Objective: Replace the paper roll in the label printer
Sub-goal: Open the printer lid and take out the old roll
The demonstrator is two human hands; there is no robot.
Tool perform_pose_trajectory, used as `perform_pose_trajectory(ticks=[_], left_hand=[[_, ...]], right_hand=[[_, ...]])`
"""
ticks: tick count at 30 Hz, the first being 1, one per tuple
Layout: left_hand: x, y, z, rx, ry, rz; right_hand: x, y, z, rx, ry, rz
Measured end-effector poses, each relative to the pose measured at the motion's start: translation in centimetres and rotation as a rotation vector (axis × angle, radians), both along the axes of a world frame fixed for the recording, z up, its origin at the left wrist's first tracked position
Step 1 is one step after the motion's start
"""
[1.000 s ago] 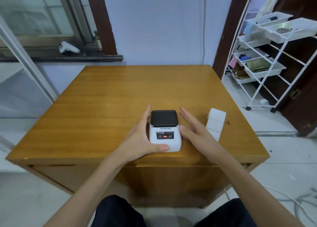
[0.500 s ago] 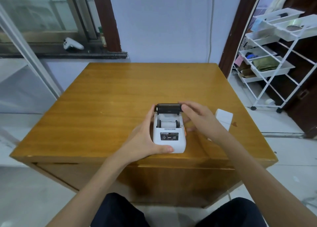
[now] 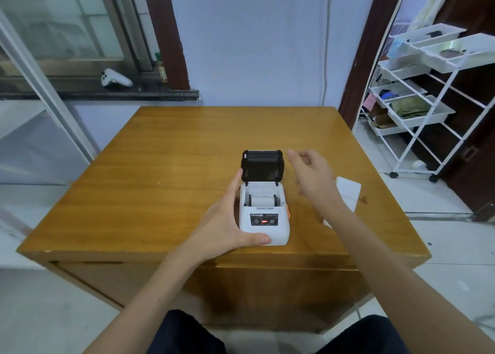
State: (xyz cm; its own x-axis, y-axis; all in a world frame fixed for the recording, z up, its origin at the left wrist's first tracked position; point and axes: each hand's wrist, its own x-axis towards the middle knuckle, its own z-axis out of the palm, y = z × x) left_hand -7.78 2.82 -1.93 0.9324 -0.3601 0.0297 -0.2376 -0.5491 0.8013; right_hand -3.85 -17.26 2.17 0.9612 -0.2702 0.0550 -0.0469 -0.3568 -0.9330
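A small white label printer [image 3: 263,219] sits near the front edge of the wooden table [image 3: 166,177]. Its black lid [image 3: 262,165] stands fully up, and a white paper roll [image 3: 263,200] lies in the open bay. My left hand [image 3: 227,225] grips the printer's left side, thumb at its front corner. My right hand [image 3: 312,174] hovers just right of the lid with fingers loosely spread, holding nothing. A white box [image 3: 347,193] lies on the table to the right, partly hidden behind my right forearm.
A white wire rack [image 3: 428,99] with trays stands on the floor to the right of the table. A white controller [image 3: 115,78] rests on the window ledge at the back left. The wall lies right behind the table's far edge.
The printer's lid went from shut to half raised to fully upright, exposing the roll. My right hand let go of the lid and drew off to the right. My left hand stayed on the printer.
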Motion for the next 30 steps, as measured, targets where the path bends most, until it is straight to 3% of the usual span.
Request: perform_pose_trajectory(ticks=[1,3,8,21,30], left_hand=[[0.0,0.0,0.0,0.004,-0.002,0.004],[0.1,0.1,-0.1,0.007,-0.007,0.01],[0.0,0.0,-0.2,0.001,0.005,0.01],[-0.8,0.1,0.0,0.197,-0.141,-0.09],[-0.6,0.3,-0.2,0.206,-0.154,-0.103]], right_hand=[[-0.5,-0.2,-0.2,-0.038,-0.125,-0.022],[-1.3,-0.4,-0.4,-0.059,-0.188,0.097],[-1.1,0.0,-0.7,-0.283,0.061,0.492],[-1.2,-0.3,-0.5,-0.426,0.163,0.699],[-0.8,0.0,-1.0,-0.446,0.159,0.661]])
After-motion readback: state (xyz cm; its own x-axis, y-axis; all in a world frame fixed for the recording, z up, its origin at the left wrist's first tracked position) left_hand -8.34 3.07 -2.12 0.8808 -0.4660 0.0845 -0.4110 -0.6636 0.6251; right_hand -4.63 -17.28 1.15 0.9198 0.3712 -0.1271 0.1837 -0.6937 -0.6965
